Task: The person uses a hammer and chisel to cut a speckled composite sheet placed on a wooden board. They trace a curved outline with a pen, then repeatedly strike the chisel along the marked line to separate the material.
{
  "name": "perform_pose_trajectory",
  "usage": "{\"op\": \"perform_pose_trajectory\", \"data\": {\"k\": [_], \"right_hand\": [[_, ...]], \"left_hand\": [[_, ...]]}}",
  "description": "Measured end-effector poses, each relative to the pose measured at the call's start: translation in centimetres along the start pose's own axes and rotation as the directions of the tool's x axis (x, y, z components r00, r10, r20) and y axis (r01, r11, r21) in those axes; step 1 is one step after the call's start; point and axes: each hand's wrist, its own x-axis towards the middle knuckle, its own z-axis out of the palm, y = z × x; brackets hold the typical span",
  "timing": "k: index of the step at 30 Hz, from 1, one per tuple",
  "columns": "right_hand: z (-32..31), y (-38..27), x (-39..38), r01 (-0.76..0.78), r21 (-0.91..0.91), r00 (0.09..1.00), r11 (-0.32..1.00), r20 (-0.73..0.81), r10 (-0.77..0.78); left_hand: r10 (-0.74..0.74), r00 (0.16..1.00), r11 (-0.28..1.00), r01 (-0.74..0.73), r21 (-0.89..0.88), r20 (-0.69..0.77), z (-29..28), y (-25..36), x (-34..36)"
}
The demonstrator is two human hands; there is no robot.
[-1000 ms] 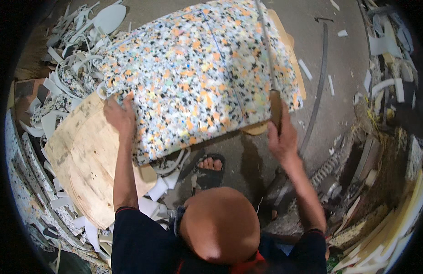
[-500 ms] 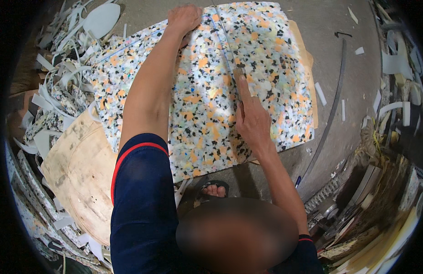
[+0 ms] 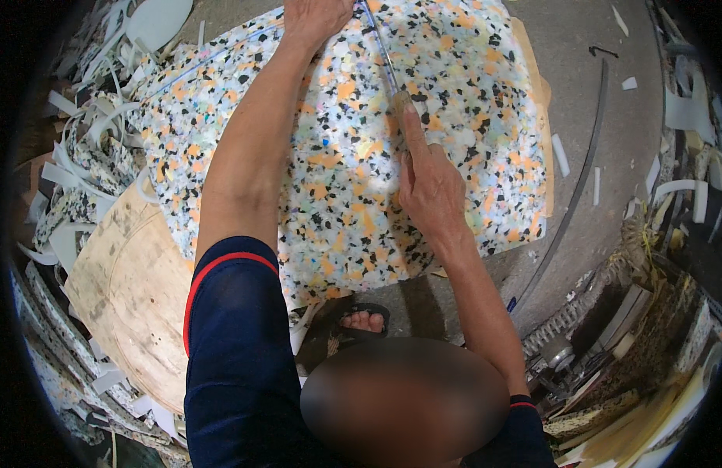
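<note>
A large speckled foam sheet (image 3: pixel 345 210), white with orange and black flecks, lies in front of me. My right hand (image 3: pixel 433 187) is closed round the wooden handle of a long, thin knife (image 3: pixel 384 53), index finger stretched along the handle. The blade points away from me, along a blue line near the sheet's far edge. To the left of the blade, my left hand (image 3: pixel 317 22) grips the far part of the foam; the frame's top edge cuts off some of its fingers. Another blue line runs over the sheet's upper left.
A round-marked wooden board (image 3: pixel 131 304) lies under the sheet's left side. White foam offcuts (image 3: pixel 104 121) heap up at the left. On the right, a long dark strip (image 3: pixel 583 179) lies on the concrete floor, near a metal spring (image 3: pixel 550 331) and more scraps.
The sheet and floor appear slightly larger and shifted outward in view. My right hand and the knife have moved a little away from me, toward the far edge; my left hand keeps its hold.
</note>
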Motion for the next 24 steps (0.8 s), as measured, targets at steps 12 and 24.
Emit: {"op": "perform_pose_trajectory", "data": {"k": [12,24], "right_hand": [[-0.2,0.5,0.1,-0.009,-0.007,1.000,1.000,0.003,0.009],[-0.4,0.6,6.4,0.022,-0.011,1.000,1.000,-0.020,-0.022]], "left_hand": [[0.000,0.999,0.999,-0.003,-0.042,-0.053,-0.4,1.1,-0.1],[0.010,0.998,0.998,-0.014,-0.063,-0.057,-1.2,2.6,-0.1]]}}
